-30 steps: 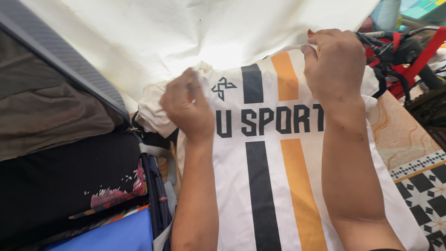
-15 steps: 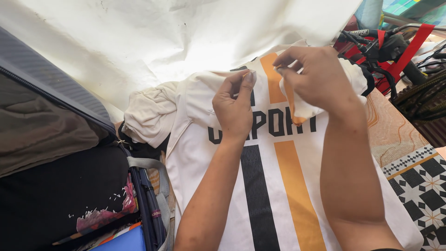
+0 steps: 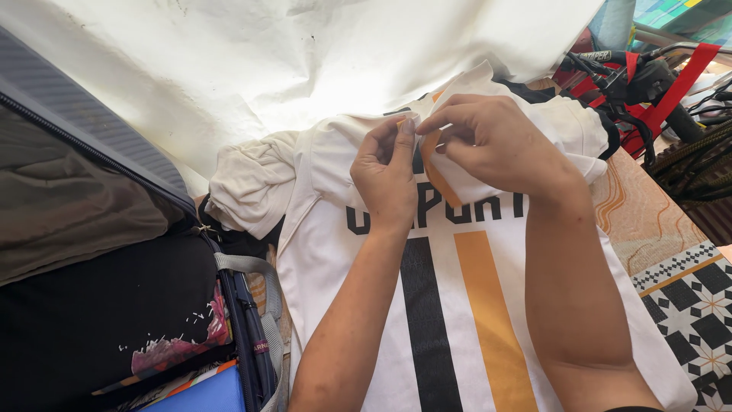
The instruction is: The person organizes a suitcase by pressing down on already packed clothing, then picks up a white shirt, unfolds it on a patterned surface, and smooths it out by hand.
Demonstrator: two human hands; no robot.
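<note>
Head view: left hand (image 3: 387, 179) and right hand (image 3: 499, 145) both pinch the white striped jersey (image 3: 457, 305) at its folded top edge, beside an open suitcase (image 3: 107, 290).

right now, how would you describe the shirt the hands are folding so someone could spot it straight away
Start at the open dark suitcase on the left; just right of its edge lies a white sports shirt, spread flat. Both the left hand and the right hand pinch its top edge. Unlike the plain cream cloth bunched beside it, it has a black and an orange stripe down the middle.
</note>
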